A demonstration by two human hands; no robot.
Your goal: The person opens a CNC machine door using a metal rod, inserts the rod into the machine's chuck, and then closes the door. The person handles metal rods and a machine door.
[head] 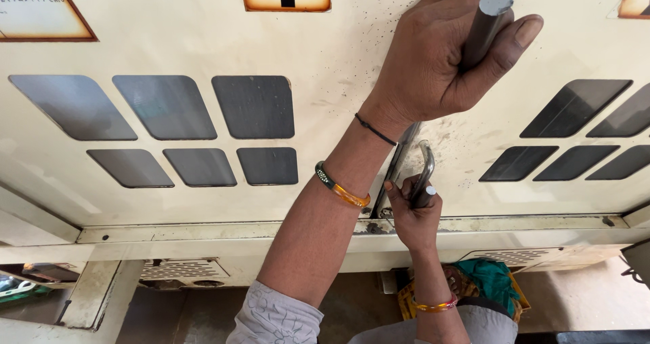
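Head view, cream panel (pixel 203 39) seam: we are holding the grey rod (pixel 484 26) in our left hand (pixel 440 59), grip closed; right hand (pixel 414 215) is gripping the curved metal latch (pixel 426 171). Steadying both firmly seems wise.

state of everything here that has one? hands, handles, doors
left hand: closed around the upper bar handle
right hand: closed around the lower bar handle
left door: looks shut, vent slots dark
right door: looks shut against the left one, thin seam between them
lower grille: in place
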